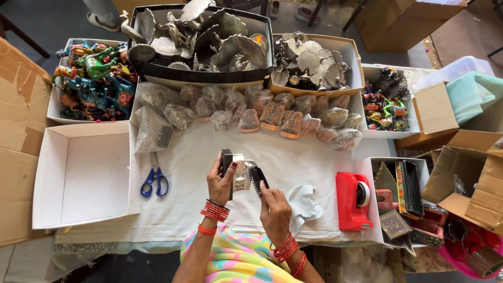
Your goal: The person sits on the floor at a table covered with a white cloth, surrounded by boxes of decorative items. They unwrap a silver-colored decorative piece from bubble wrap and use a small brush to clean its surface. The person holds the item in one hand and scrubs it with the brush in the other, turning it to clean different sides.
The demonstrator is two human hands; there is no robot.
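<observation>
- Head view: we see the wrapped metal piece (242, 175) held between the two hands, raised over the white-covered desk (293, 162); its long axis runs roughly left to right, spanning from one hand to the other.
- The left hand (220, 183) closes round the piece's left end, at a black part (226, 160); the right hand (273, 209) pinches a black stapler-like tool (258, 178) touching the right edge.
- Both forearms rise from below, wrists bent inward; both hands stand equally near.
- Blue scissors (155, 181) lie left of the left hand; a red tape dispenser (352, 200) lies right of the right hand.
</observation>
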